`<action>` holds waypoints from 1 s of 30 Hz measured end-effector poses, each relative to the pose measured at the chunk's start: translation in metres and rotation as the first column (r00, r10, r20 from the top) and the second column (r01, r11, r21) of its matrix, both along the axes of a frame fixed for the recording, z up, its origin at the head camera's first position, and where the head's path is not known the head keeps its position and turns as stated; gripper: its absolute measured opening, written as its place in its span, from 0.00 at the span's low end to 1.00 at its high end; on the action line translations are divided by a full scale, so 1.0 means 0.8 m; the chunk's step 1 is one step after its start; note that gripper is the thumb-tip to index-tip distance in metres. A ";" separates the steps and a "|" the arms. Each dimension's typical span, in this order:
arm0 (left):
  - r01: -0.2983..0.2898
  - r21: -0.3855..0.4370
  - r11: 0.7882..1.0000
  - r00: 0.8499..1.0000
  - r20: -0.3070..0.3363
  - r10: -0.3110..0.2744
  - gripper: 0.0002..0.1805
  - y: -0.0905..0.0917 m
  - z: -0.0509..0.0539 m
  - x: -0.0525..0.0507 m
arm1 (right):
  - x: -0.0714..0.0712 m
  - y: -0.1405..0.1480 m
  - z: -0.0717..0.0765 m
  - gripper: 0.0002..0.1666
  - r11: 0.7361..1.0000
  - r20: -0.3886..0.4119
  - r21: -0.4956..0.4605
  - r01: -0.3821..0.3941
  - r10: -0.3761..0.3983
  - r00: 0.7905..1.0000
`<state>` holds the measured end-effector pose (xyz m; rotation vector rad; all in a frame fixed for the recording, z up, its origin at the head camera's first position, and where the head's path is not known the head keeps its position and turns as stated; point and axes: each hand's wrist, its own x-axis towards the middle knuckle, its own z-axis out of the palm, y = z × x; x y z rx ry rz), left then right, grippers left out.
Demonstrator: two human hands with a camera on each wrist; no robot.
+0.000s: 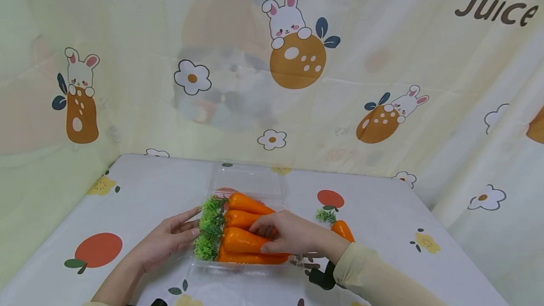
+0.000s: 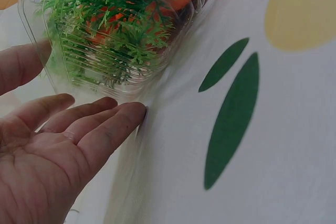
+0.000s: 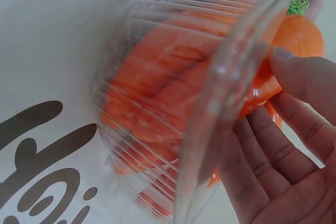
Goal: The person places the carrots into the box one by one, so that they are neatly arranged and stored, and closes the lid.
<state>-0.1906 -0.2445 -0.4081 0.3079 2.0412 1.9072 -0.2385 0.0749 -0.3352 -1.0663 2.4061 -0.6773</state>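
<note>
A printed white cloth (image 1: pixel 148 183) is covering the worktop (image 1: pixel 382 216), showing red fruit prints (image 1: pixel 98 250), yellow flower prints (image 1: pixel 427 242) and dark green leaf prints (image 2: pixel 233 124). Behind, a pale curtain (image 1: pixel 382 37) is hanging, displaying white rabbits (image 1: pixel 287 21) clinging to brown fruits (image 1: pixel 297 67), outlined flowers (image 1: pixel 192 77) and, upper right, "Juice" lettering (image 1: pixel 496 9).
</note>
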 end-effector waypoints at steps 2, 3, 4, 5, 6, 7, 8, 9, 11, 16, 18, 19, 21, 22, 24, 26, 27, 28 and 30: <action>0.002 0.000 1.000 1.000 -0.001 -0.002 0.42 0.000 0.000 0.000 | 0.000 0.001 0.000 0.20 1.000 -0.003 -0.002 -0.001 0.001 1.000; 0.004 0.003 1.000 1.000 -0.002 -0.004 0.42 0.000 0.000 0.000 | 0.000 0.001 0.000 0.20 1.000 -0.002 -0.002 0.001 -0.001 1.000; 0.006 0.005 1.000 1.000 -0.002 -0.006 0.42 0.001 0.000 0.000 | 0.001 0.002 0.000 0.20 1.000 0.000 -0.004 0.002 -0.002 1.000; 0.008 0.005 1.000 1.000 -0.001 -0.008 0.42 0.001 0.000 0.000 | 0.001 0.002 0.001 0.20 1.000 0.003 -0.004 0.007 -0.007 1.000; 0.009 0.006 1.000 1.000 -0.002 -0.009 0.42 0.001 0.000 0.001 | 0.001 0.003 0.001 0.20 1.000 0.007 -0.006 0.011 -0.011 1.000; 0.012 0.007 1.000 1.000 -0.002 -0.012 0.42 0.001 0.000 0.000 | 0.002 0.004 0.001 0.20 1.000 0.010 -0.010 0.013 -0.013 1.000; 0.013 0.008 1.000 1.000 -0.003 -0.013 0.42 0.001 0.000 0.000 | 0.002 0.004 0.002 0.20 1.000 0.014 -0.012 0.018 -0.018 1.000; 0.013 0.007 1.000 1.000 -0.004 -0.013 0.42 0.001 0.000 0.001 | 0.002 0.006 0.003 0.20 1.000 0.017 -0.012 0.025 -0.024 1.000; 0.015 0.008 1.000 1.000 -0.006 -0.015 0.42 0.001 0.000 0.001 | 0.002 0.009 0.005 0.20 0.999 0.018 -0.016 0.032 -0.031 0.999; 0.017 0.006 1.000 1.000 -0.008 -0.017 0.42 0.000 0.000 0.000 | 0.001 0.018 0.010 0.20 0.999 -0.002 -0.019 0.044 -0.044 0.999; 0.016 0.004 1.000 1.000 -0.006 -0.016 0.41 0.000 0.000 0.000 | 0.000 0.022 0.013 0.20 0.999 -0.011 -0.028 0.041 -0.041 0.999; 0.016 0.005 1.000 1.000 -0.004 -0.016 0.42 0.000 0.000 0.000 | 0.000 0.025 0.014 0.20 0.999 -0.016 -0.041 0.035 -0.036 0.999; 0.017 0.008 1.000 1.000 -0.003 -0.017 0.42 -0.001 0.000 0.000 | 0.000 0.032 0.017 0.20 0.998 -0.029 -0.058 0.026 -0.027 0.999; 0.017 0.009 1.000 1.000 -0.002 -0.017 0.42 -0.001 0.000 0.000 | 0.000 0.035 0.018 0.20 0.998 -0.035 -0.066 0.022 -0.024 0.999; 0.019 0.013 1.000 1.000 -0.004 -0.019 0.42 -0.001 0.000 0.000 | -0.001 0.043 0.020 0.20 0.997 -0.046 -0.075 0.024 -0.028 0.999; 0.022 0.015 1.000 1.000 -0.008 -0.022 0.42 -0.001 0.000 0.000 | -0.002 0.053 0.022 0.20 0.996 -0.057 -0.075 0.039 -0.043 0.997; 0.023 0.014 1.000 1.000 -0.008 -0.023 0.42 -0.001 0.000 0.000 | -0.002 0.058 0.023 0.20 0.996 -0.065 -0.079 0.044 -0.049 0.997; 0.023 0.013 1.000 1.000 -0.008 -0.023 0.42 -0.001 0.000 0.000 | -0.002 0.063 0.024 0.20 0.995 -0.073 -0.082 0.053 -0.059 0.996; 0.023 0.011 1.000 1.000 -0.009 -0.023 0.42 -0.001 0.000 0.000 | -0.002 0.074 0.026 0.20 0.994 -0.096 -0.087 0.068 -0.076 0.993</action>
